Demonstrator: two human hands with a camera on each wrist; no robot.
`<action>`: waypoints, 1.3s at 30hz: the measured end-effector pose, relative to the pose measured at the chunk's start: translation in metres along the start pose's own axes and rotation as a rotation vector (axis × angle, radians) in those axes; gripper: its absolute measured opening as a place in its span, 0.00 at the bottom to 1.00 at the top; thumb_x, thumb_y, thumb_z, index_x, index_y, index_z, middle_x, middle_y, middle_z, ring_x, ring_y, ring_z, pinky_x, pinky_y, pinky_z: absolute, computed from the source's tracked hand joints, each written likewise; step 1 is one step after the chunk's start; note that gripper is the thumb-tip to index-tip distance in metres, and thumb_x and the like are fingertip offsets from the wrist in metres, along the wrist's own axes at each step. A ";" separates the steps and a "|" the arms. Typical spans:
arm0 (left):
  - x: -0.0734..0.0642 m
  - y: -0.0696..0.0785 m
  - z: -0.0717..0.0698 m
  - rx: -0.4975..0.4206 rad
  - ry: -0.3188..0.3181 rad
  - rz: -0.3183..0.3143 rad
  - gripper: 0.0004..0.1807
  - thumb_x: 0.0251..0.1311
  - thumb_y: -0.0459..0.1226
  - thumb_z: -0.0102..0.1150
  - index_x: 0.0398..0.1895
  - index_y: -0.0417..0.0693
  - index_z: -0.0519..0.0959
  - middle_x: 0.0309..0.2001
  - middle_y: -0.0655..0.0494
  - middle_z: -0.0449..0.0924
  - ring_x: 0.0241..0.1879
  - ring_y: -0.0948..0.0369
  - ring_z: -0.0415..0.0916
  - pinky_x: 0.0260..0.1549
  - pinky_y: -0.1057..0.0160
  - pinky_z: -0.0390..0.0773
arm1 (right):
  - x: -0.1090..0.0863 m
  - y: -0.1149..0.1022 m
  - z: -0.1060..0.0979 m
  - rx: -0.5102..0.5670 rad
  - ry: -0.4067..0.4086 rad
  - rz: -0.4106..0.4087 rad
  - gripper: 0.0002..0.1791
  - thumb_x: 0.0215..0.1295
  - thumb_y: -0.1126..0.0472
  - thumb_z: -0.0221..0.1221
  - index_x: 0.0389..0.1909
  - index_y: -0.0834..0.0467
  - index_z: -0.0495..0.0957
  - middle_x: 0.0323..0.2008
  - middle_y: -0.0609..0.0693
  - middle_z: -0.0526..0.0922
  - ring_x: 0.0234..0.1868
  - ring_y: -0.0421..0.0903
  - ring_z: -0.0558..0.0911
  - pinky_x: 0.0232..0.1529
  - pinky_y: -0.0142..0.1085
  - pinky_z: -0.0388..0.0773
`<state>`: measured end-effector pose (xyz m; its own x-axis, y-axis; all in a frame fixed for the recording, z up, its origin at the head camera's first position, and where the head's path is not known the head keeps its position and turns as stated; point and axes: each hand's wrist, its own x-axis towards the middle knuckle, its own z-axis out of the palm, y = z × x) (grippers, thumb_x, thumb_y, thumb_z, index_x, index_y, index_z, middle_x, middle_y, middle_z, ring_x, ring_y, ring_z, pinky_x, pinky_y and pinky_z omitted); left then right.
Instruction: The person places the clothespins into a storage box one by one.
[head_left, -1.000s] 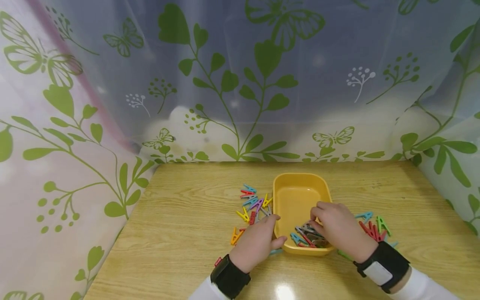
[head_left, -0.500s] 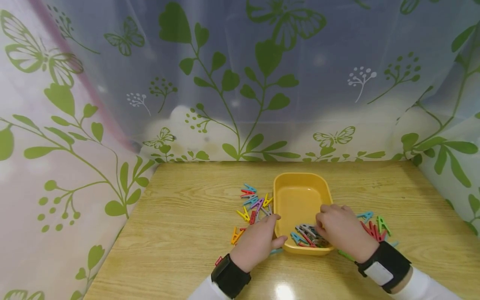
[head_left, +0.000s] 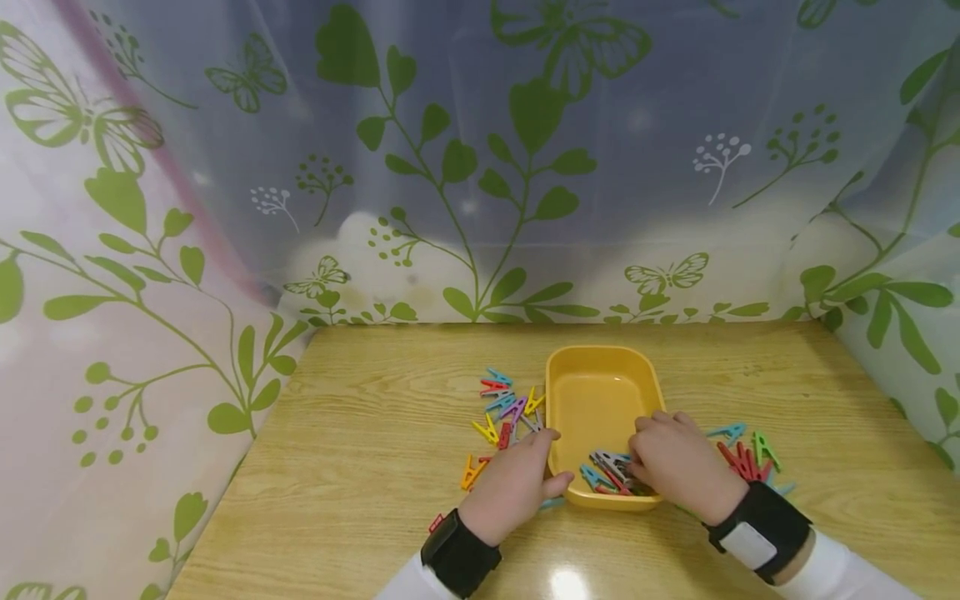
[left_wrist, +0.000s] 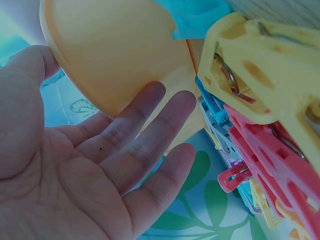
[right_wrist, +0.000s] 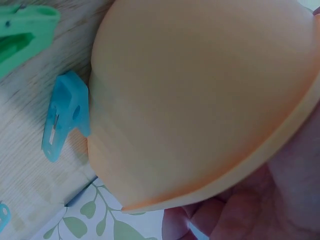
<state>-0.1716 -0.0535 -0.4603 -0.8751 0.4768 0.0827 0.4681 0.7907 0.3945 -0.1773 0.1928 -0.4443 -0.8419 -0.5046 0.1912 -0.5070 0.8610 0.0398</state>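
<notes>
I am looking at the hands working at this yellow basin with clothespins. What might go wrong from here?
The left hand has fairly straight fingers at the side of the yellow basin, so a push might make it slide.
The right hand reaches into the heaped clothespins inside; one might catch on another.
Loose clothespins lie close beside the basin, so a bump might scatter them.
</notes>
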 end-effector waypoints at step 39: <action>-0.001 0.002 0.000 0.001 0.004 0.000 0.30 0.70 0.50 0.63 0.68 0.43 0.72 0.56 0.48 0.84 0.46 0.56 0.84 0.43 0.61 0.83 | -0.023 0.090 -0.020 0.081 0.175 0.259 0.05 0.61 0.65 0.69 0.31 0.63 0.84 0.24 0.51 0.79 0.26 0.50 0.79 0.26 0.44 0.76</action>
<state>-0.1702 -0.0528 -0.4595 -0.8754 0.4755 0.0866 0.4686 0.7911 0.3932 -0.2001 0.2833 -0.4257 -0.9039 -0.2446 0.3508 -0.2989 0.9480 -0.1092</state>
